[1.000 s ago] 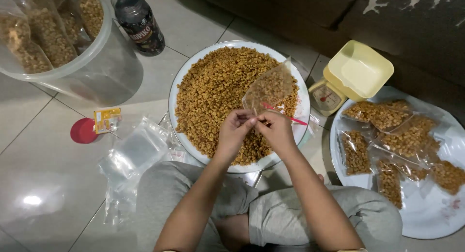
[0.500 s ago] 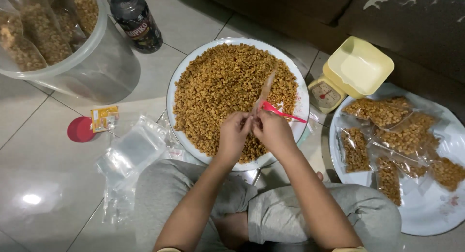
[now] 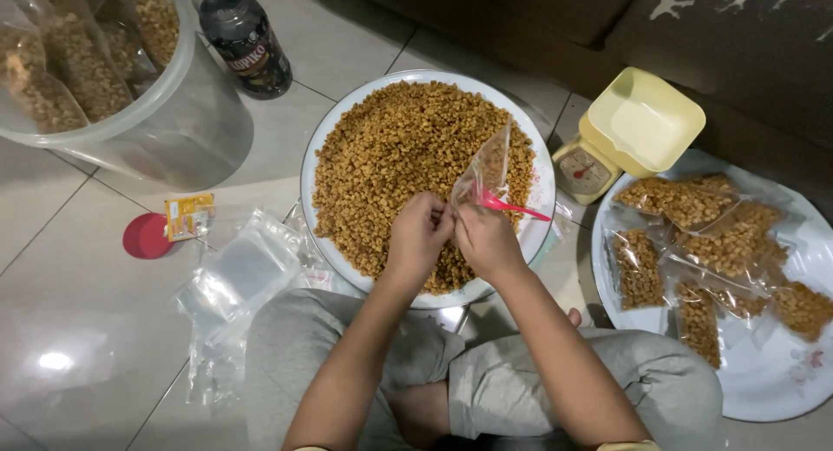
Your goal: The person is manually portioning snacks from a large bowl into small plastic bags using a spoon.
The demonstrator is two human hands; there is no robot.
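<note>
— Pinching what, those hands?
— Left hand (image 3: 419, 238) and right hand (image 3: 486, 240) both grip the small clear bag (image 3: 486, 169), rising just above their fingertips (right also holds a pink spoon (image 3: 512, 206)), over the snack tray (image 3: 542, 186).

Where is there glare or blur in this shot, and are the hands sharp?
Head view: a bright glare spot on the floor tile at lower left; the left hand and right hand are fairly sharp, holding a clear plastic bag; the top right corner falls dim; the round tray looks evenly lit.
</note>
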